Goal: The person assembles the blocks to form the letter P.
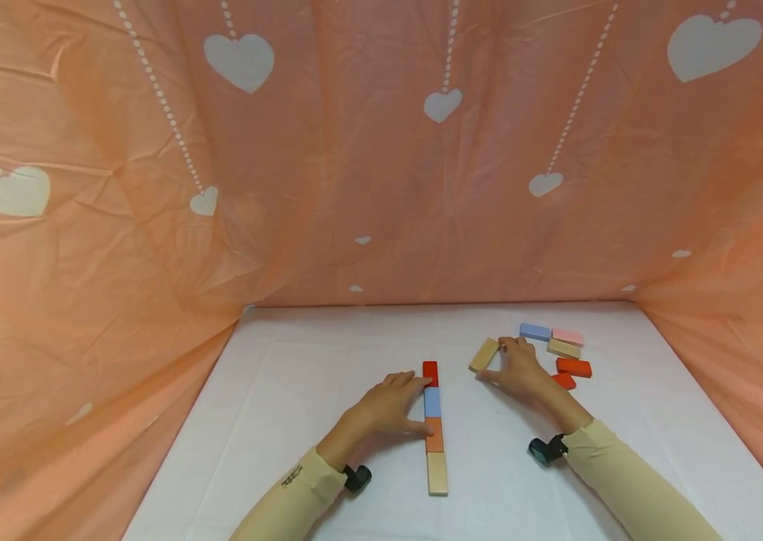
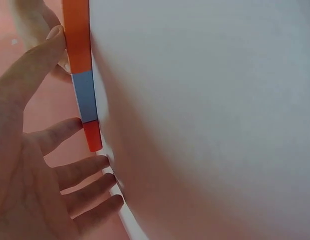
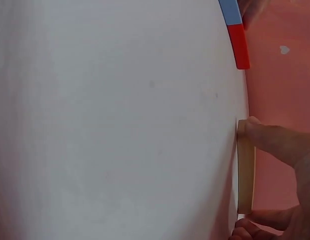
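Head view: right of a block row (image 1: 432,403), a wooden block (image 1: 484,355) is being pinched by the right hand (image 1: 520,370), slanting lengthwise from near left to far right; the white table (image 1: 273,398) is being backed by an orange curtain (image 1: 381,188). Left wrist view: the row is being touched by the left hand (image 2: 32,167), fingers extended. Right wrist view: the wooden block's ends are being gripped.

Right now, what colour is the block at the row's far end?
That block is red, showing best in the head view.
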`<state>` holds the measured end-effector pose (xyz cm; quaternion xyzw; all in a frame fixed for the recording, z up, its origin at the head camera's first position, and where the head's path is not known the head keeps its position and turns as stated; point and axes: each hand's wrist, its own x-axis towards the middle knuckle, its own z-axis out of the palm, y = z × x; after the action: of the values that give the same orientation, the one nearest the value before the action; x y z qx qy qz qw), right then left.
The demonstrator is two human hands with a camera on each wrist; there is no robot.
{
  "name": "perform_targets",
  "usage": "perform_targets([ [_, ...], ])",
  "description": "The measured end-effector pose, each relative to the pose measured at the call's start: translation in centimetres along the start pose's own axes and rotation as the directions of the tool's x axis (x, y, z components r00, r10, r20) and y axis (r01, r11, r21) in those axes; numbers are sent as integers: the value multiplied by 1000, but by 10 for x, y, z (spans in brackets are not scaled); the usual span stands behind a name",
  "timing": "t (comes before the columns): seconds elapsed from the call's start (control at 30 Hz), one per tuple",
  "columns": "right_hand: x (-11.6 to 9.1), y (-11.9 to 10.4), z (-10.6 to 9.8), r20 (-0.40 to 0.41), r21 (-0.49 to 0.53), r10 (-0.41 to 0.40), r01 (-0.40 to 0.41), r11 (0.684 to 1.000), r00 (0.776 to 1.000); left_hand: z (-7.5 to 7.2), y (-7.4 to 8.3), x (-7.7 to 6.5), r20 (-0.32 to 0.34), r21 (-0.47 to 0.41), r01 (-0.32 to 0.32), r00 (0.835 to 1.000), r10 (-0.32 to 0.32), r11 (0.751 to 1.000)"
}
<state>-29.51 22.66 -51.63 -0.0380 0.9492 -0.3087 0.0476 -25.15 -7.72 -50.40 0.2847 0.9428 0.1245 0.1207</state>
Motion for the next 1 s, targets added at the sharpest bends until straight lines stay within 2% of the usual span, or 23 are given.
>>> perform_targets([
  [0.3,6,-1,3,-12,12,-32,32,999,999,-1,3,-1,8,-1,-3,1000,3,1000],
  [0.53,14,-2,5,-6,106,-80,80,991,997,-5,6,-2,17,10,-9,1000,9,1000],
  [0.7,26,-3,8,6,209,-193,188,960,981,-7,6,-2,28,9,0,1000,0,1000],
  [1.0,45,-16,10,36,292,-309,286,913,950,-7,5,0,44,14,5,999,-6,1000],
])
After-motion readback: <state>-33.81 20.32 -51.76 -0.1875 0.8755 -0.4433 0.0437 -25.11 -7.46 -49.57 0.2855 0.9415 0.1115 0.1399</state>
